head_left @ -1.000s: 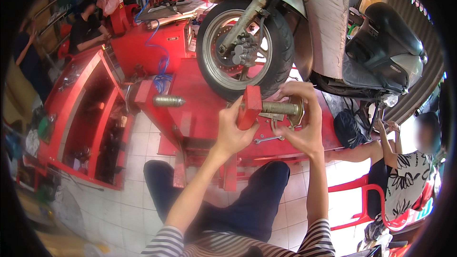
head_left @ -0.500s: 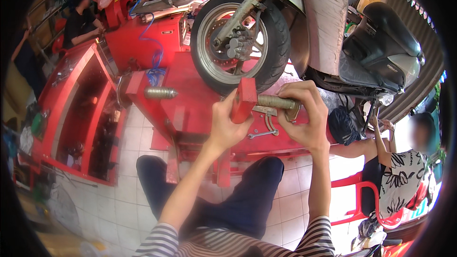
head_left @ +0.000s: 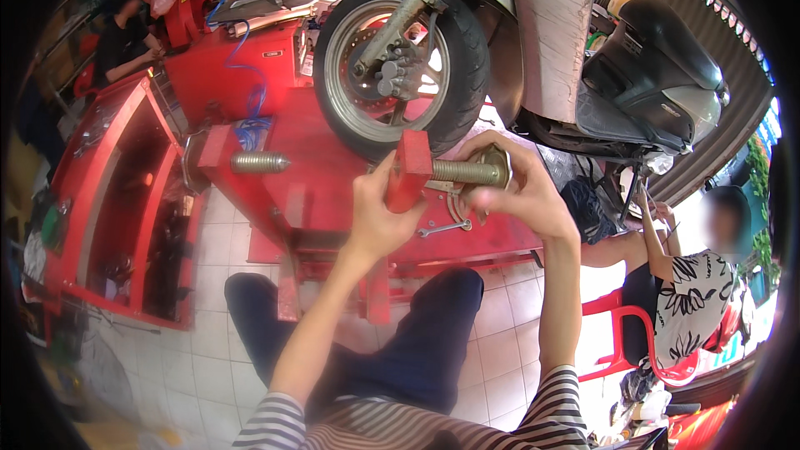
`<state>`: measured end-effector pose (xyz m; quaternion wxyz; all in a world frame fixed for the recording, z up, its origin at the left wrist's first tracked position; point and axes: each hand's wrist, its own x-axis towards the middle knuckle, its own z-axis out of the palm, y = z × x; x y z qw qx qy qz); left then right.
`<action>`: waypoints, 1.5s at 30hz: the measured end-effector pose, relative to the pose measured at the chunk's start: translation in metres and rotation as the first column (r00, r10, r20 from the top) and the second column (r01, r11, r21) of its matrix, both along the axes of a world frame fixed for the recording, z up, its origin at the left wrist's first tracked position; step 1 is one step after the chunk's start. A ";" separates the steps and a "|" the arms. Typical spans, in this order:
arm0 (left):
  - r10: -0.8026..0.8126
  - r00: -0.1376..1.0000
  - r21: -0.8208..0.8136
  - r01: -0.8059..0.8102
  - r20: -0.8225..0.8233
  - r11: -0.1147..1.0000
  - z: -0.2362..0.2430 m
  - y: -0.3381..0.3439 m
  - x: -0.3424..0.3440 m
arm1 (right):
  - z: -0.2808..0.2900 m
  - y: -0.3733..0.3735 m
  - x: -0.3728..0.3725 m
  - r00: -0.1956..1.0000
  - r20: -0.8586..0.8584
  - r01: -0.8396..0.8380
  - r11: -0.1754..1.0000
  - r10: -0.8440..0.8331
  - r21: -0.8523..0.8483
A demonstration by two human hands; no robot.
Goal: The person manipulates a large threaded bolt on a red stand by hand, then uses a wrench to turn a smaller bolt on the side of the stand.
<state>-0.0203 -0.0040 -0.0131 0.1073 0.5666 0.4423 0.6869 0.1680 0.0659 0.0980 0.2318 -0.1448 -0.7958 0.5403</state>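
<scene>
My left hand (head_left: pixel 379 210) is closed round a red metal upright (head_left: pixel 409 168); its thumb and fingers press on both sides. A thick threaded bolt (head_left: pixel 454 171) sticks out of this upright to the right. At its outer end is a wide brassy flange (head_left: pixel 502 168). My right hand (head_left: pixel 533 196) curls round that flange, fingers over the far side and thumb, a little blurred, on the near side. To the left, a second red upright (head_left: pixel 218 158) carries another threaded bolt (head_left: pixel 260 162). Beyond my hands stands a scooter's front wheel (head_left: pixel 400 75).
An open-end wrench (head_left: pixel 444 228) lies on the red platform (head_left: pixel 333 129) under the scooter (head_left: pixel 554 42). At left is an open red cabinet (head_left: pixel 125 208). A seated person (head_left: pixel 696 283) is on the right, another person (head_left: pixel 125 42) far left. A blue hose (head_left: pixel 254 75) hangs behind.
My right hand's fingers have shifted round the flange, whose face now shows more. My left hand stays on the upright. The whole view has moved slightly, so things appear further left.
</scene>
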 end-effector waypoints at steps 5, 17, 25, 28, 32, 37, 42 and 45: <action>-0.010 1.000 0.044 0.010 -0.008 0.999 0.003 0.000 0.001 | -0.019 -0.008 -0.017 0.946 -0.267 0.317 0.700 -0.184 0.640; -0.038 0.999 -0.001 0.038 -0.019 0.999 0.003 -0.006 -0.001 | 0.007 -0.007 -0.006 0.985 0.172 0.048 0.969 -0.006 -0.243; -0.070 0.997 0.030 0.070 0.009 0.997 0.003 -0.006 0.003 | -0.031 0.010 -0.015 0.919 -0.394 0.384 0.300 -0.027 0.873; -0.061 0.998 0.017 0.061 0.016 0.998 0.004 -0.007 0.001 | -0.034 -0.001 -0.017 0.884 -0.450 0.449 0.493 -0.125 0.745; -0.027 1.000 0.012 0.026 0.014 1.000 0.001 -0.004 0.001 | -0.020 -0.028 -0.023 0.881 -0.326 0.347 0.936 -0.344 -0.049; -0.049 0.999 0.024 0.049 -0.002 0.999 -0.001 -0.004 0.001 | -0.007 -0.004 0.003 0.997 -0.072 -0.011 0.954 -0.011 -0.299; -0.043 0.999 0.027 0.043 -0.017 0.999 -0.003 -0.005 0.002 | -0.009 -0.007 0.004 0.983 -0.169 0.147 0.847 -0.069 0.511; -0.028 0.999 0.042 0.029 -0.024 0.999 -0.003 -0.003 0.000 | -0.008 -0.027 -0.006 0.970 -0.198 0.205 0.904 -0.138 0.376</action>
